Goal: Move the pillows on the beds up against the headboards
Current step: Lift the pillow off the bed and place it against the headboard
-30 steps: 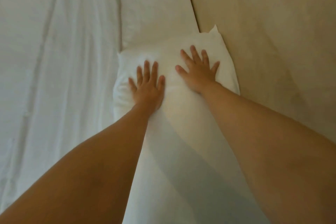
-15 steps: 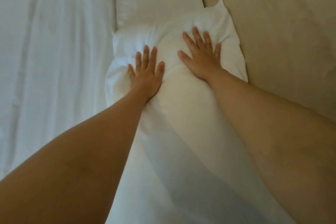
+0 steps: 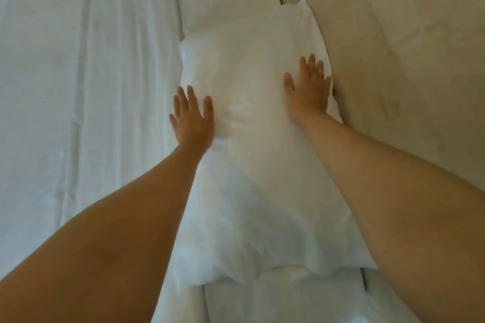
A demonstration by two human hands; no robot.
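A big bed sheet (image 3: 78, 86) fills the left side — white, with long soft folds running up and down. On the right is a smooth beige padded panel (image 3: 406, 60). The light is soft and dim.

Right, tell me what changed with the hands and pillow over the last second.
Both hands slid apart: the left hand to the pillow's left edge, the right hand to its headboard side. Unchanged: fingers straight, flat on the pillow, which lies along the headboard.
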